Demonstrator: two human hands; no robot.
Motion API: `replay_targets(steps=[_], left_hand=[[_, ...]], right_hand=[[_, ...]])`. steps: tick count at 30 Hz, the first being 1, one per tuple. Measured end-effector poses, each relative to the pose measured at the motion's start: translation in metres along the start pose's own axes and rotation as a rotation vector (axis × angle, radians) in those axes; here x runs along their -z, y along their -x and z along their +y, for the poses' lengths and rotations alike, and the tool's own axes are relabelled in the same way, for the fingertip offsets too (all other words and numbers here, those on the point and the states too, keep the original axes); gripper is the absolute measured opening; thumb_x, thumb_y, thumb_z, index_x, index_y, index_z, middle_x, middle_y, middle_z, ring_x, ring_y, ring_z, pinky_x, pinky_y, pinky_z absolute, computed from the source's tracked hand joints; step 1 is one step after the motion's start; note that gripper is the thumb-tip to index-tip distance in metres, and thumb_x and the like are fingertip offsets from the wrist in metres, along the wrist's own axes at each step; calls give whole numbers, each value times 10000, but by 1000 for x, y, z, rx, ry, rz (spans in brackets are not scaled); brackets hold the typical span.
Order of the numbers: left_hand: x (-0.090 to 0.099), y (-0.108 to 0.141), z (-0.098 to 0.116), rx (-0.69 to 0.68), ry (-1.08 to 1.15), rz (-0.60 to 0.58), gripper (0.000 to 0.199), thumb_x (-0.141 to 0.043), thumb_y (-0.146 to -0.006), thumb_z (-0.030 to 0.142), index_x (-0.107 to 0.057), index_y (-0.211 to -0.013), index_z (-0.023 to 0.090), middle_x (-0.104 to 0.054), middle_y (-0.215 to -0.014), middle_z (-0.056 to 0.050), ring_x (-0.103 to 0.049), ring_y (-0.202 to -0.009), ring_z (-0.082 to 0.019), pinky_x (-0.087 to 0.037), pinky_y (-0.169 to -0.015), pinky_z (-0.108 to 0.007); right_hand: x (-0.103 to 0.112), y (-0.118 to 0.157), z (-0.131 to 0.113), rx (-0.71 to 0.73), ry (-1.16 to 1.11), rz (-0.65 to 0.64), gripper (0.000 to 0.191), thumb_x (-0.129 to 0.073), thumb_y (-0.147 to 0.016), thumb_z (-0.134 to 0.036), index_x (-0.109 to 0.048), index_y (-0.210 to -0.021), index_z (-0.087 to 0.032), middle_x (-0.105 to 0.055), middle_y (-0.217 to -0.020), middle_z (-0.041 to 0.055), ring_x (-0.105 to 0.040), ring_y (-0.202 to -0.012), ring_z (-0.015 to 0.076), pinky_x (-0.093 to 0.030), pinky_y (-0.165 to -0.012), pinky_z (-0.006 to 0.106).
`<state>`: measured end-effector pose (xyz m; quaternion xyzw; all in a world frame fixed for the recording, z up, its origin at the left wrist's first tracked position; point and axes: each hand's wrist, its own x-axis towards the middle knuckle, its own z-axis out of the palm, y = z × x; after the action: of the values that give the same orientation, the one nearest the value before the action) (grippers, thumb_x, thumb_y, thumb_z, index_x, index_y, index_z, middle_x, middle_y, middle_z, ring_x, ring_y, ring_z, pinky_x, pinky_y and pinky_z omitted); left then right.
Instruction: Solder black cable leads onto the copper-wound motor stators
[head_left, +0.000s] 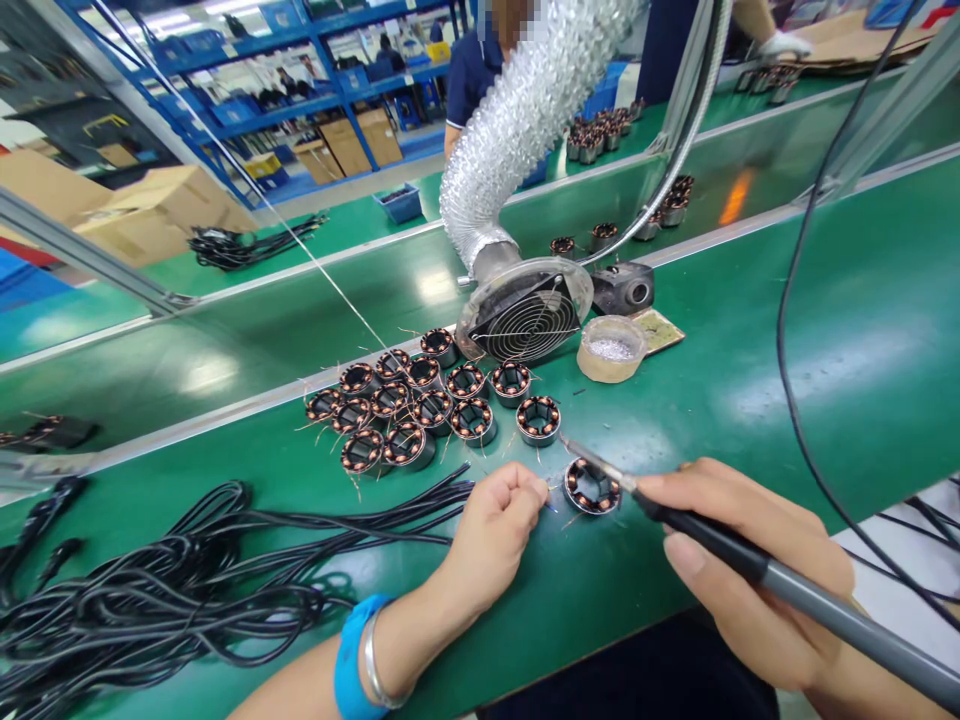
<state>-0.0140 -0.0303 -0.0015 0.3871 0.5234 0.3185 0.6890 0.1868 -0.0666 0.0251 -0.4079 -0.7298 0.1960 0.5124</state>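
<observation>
My right hand (750, 570) is wrapped round a soldering iron (705, 535) with a black and grey handle. Its metal tip points left, just above a copper-wound motor stator (592, 487). Left of that stator, my left hand (504, 525) is closed in a pinch on thin coloured wires (553, 493) whose ends stick out at the fingertips. Whether these wires touch the stator I cannot tell. Another stator (538, 420) sits a little behind, near the iron's tip. Black cables (405, 510) run up to my left hand from the left.
Several stators (405, 445) stand grouped at the back. Behind them are a round fume extractor (529, 315) on a silver duct (495, 150), a tub of silvery bits (611, 350) and an iron holder (626, 290). Coiled cables (180, 570) cover the left. A co-worker (469, 80) is opposite.
</observation>
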Motion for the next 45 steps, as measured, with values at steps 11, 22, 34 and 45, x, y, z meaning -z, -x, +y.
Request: replay_targets(steps=[11, 22, 34, 45], left_hand=[[12, 8, -5, -125, -199, -143, 391, -432, -974, 522, -454, -756, 198, -401, -567, 68, -265, -469, -80, -230, -486, -222], [12, 19, 13, -412, -757, -92, 253, -350, -1015, 347, -468, -846, 200, -511, -729, 16, -465, -669, -146, -336, -652, -282], [5, 6, 2, 84, 81, -288, 421, -636, -814, 558, -428, -720, 204, -391, -469, 107, -147, -339, -28, -85, -335, -183], [-2, 6, 1, 20, 74, -126, 483, -699, -727, 609, -459, -694, 191, -338, -432, 122, -186, -352, -24, -139, -347, -147]], right_hand=[[-50, -13, 26, 241, 58, -86, 252, -555, -890, -23, -634, -1057, -194, -721, -827, 22, -679, -686, 139, -558, -659, 246], [-50, 10, 20, 212, 152, -71, 313, -551, -866, 4, -600, -1114, -179, -683, -835, 62, -657, -702, 165, -544, -639, 271], [-53, 8, 24, 209, 135, 44, 305, -582, -843, 19, -591, -1078, -175, -689, -866, 40, -642, -727, 149, -530, -670, 257], [-46, 10, 31, 65, 4, -107, 320, -612, -864, -77, -550, -1161, -178, -677, -879, -2, -621, -688, 102, -531, -697, 221]])
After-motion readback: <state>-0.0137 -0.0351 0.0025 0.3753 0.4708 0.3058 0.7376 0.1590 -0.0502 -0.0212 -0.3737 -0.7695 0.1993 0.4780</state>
